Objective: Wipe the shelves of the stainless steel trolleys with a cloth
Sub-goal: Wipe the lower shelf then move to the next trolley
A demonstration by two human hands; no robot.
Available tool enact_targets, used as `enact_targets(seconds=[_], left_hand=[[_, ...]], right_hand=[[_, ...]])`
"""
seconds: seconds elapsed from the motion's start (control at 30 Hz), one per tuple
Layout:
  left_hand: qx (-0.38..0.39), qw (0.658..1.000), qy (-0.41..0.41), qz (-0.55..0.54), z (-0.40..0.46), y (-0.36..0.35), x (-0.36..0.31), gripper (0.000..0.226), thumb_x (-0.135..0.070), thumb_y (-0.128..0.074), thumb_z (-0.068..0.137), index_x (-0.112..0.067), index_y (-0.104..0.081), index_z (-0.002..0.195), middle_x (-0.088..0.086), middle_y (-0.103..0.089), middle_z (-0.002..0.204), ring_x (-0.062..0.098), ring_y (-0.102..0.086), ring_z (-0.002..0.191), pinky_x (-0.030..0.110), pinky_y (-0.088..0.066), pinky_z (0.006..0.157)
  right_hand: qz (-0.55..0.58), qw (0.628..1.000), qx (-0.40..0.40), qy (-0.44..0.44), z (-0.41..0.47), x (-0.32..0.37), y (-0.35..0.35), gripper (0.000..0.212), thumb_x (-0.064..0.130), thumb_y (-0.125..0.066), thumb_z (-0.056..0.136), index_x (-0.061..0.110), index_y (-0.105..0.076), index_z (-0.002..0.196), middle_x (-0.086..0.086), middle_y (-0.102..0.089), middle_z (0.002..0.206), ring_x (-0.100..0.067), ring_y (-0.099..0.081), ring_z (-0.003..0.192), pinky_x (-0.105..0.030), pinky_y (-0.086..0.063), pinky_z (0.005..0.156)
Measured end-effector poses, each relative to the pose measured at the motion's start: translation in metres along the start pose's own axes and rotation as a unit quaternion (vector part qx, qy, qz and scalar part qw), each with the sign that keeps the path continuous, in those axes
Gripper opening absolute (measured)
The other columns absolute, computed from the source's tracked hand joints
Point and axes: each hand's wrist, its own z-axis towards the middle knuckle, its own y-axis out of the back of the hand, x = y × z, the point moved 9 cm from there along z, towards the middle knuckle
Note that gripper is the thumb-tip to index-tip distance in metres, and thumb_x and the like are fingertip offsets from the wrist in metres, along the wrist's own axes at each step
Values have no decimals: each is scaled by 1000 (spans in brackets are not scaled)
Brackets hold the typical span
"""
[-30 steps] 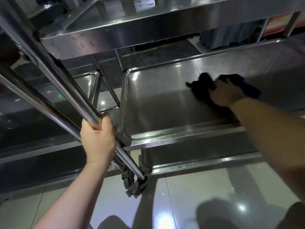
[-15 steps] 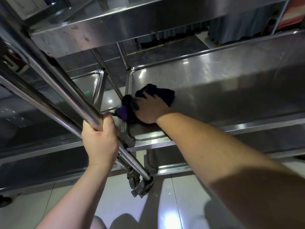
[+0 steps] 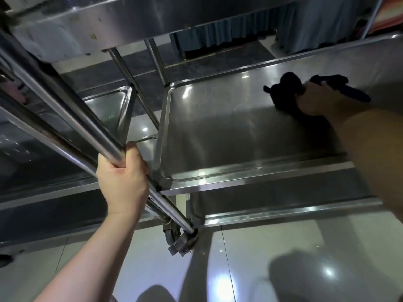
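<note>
A stainless steel trolley fills the view. Its middle shelf (image 3: 218,131) is a shallow tray with a raised rim. A dark cloth (image 3: 285,90) lies bunched on the right half of that shelf, and my right hand (image 3: 316,101) grips it and presses it onto the steel. My left hand (image 3: 122,177) is wrapped around the trolley's upright tube (image 3: 72,118) near the shelf's front left corner. The top shelf (image 3: 130,16) hangs overhead and the bottom shelf (image 3: 272,201) shows below.
A second steel trolley (image 3: 43,171) stands close on the left, its shelves beside this one. A caster wheel (image 3: 181,240) sits on the glossy tiled floor (image 3: 239,269). Blue curtains (image 3: 239,25) hang behind the trolleys.
My right hand swept the cloth from the shelf's front left corner back across to the right half. My left hand stayed on the upright tube.
</note>
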Motion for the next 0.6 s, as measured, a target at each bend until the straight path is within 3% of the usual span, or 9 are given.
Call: enact_targets(seconds=[0.1, 0.2, 0.27, 0.4, 0.47, 0.6], left_hand=[[-11, 1000, 7, -1, -1, 0, 1, 15, -30, -58, 97, -19, -51, 88, -6, -60, 60, -1, -60, 49, 13, -44, 45], [-16, 1000, 14, 6, 2, 0, 5, 16, -36, -58, 95, -30, -47, 85, -10, -63, 61, -1, -59, 50, 15, -45, 43], [-21, 999, 24, 14, 3, 2, 10, 16, -39, -58, 93, -31, -47, 84, -7, -61, 62, 3, -59, 51, 21, -47, 44], [-20, 999, 32, 26, 6, 2, 14, 16, -40, -58, 88, -32, -45, 82, -3, -59, 65, 10, -59, 53, 26, -46, 46], [-15, 999, 38, 26, 7, 2, 16, 16, -41, -58, 88, -33, -46, 82, 1, -62, 68, 14, -62, 56, 30, -50, 48], [-12, 998, 40, 56, 8, 4, 16, 17, -42, -58, 87, -31, -47, 81, 19, -68, 81, 37, -66, 71, 48, -57, 63]], right_hand=[[-27, 1000, 6, 13, -22, -27, 8, 56, 46, -29, 99, 10, -51, 136, -25, -48, 143, -46, -41, 134, -56, -31, 114], [-40, 996, 43, 66, -69, -1, -16, 55, 40, -26, 105, 16, -34, 154, -10, -32, 162, -36, -22, 151, -53, -22, 121], [-58, 991, 61, 107, -117, 34, -37, 58, 43, -28, 106, 22, -25, 160, 1, -22, 167, -29, -12, 155, -50, -22, 121], [-65, 964, 59, 250, -219, 135, -74, 53, 47, -31, 104, 35, -34, 155, 12, -21, 167, -26, -11, 156, -49, -22, 119], [-56, 946, 63, 312, -256, 191, -90, 52, 48, -33, 103, 31, -42, 151, 9, -32, 164, -26, -16, 155, -47, -22, 117], [-63, 910, 54, 407, -300, 262, -119, 50, 36, -41, 100, 22, -44, 149, 8, -39, 157, -23, -20, 152, -44, -19, 118]])
